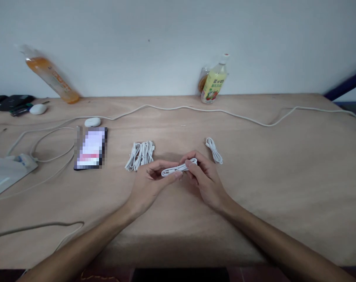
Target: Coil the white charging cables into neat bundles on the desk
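Note:
A coiled white cable (174, 170) is held above the middle of the table between both hands. My left hand (150, 178) grips its left end, thumb in front and fingers behind. My right hand (205, 176) pinches the other end between thumb and fingers. Just behind my left hand lies a pile of several bundled white cables (141, 154). One more bundled white cable (214, 150) rests alone on the table, beyond my right hand.
A phone (91, 149) with a blurred screen and a white earbud case (92, 122) lie to the left. An orange drink bottle (53, 76) and a yellow drink bottle (215, 81) lean at the wall. A long white cord (213, 111) crosses the wooden table (283, 176).

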`<state>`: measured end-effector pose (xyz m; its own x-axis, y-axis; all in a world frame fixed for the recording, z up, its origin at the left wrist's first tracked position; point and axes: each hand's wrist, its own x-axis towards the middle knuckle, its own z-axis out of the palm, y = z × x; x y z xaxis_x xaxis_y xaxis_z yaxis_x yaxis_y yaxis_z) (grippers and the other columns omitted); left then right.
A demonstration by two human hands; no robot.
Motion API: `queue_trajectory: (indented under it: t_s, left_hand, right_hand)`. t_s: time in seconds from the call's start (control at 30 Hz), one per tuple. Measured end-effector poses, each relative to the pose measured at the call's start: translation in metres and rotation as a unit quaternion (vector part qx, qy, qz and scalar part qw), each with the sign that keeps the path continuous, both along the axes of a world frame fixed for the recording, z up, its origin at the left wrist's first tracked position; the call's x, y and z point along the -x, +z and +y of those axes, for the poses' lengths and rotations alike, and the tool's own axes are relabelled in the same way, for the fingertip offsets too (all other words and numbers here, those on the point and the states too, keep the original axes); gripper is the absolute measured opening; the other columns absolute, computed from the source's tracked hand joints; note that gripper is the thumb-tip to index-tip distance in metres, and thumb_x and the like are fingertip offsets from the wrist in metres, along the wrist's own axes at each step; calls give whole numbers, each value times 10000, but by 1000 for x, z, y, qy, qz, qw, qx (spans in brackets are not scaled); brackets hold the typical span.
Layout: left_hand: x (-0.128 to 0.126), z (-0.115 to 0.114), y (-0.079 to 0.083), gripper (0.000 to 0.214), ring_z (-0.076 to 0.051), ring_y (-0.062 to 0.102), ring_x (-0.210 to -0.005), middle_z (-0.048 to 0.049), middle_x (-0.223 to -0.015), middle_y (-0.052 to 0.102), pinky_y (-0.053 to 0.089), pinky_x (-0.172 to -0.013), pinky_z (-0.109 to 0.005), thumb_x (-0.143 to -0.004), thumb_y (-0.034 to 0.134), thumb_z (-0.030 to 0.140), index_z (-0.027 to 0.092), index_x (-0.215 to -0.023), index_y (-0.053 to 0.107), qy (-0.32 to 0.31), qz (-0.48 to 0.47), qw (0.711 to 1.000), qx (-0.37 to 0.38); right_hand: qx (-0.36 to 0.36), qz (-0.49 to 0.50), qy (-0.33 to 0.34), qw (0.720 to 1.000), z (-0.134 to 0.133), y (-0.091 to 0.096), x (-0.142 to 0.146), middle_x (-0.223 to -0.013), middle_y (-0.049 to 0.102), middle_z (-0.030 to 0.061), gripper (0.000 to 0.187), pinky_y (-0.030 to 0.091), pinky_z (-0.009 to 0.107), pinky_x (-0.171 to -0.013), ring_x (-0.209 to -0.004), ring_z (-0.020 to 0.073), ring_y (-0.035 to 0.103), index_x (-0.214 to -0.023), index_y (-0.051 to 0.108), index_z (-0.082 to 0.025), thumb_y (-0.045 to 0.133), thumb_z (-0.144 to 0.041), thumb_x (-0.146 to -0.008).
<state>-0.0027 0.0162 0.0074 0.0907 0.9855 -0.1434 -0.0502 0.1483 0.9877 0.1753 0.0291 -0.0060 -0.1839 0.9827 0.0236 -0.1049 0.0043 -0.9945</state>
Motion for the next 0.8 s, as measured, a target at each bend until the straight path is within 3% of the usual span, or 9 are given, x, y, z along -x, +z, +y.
queue_trajectory:
  t_s: [0.3, 0.8]
  left_hand:
    - [-1, 2, -8, 281, -249, 827, -927, -83, -1000, 890, 661, -890, -378, -800, 933, 362, 179, -999, 857, -22, 7, 1000, 9]
    - [0, 1, -1, 229, -216, 807, -847, -67, -957, 882, 650, -850, -348, -816, 926, 341, 189, -968, 849, -39, 4, 999, 15]
  right_hand:
    - [29, 2, 5, 1000, 2, -8, -1, -644, 422, -61, 299, 256, 284, -509, -572, 142, 338, -893, 664, -231, 682, -520, -969]
    - [19, 9, 19, 1000, 0, -8, -4, -639, 411, -67, 331, 248, 280, -501, -553, 133, 307, -879, 665, -226, 668, -538, -989]
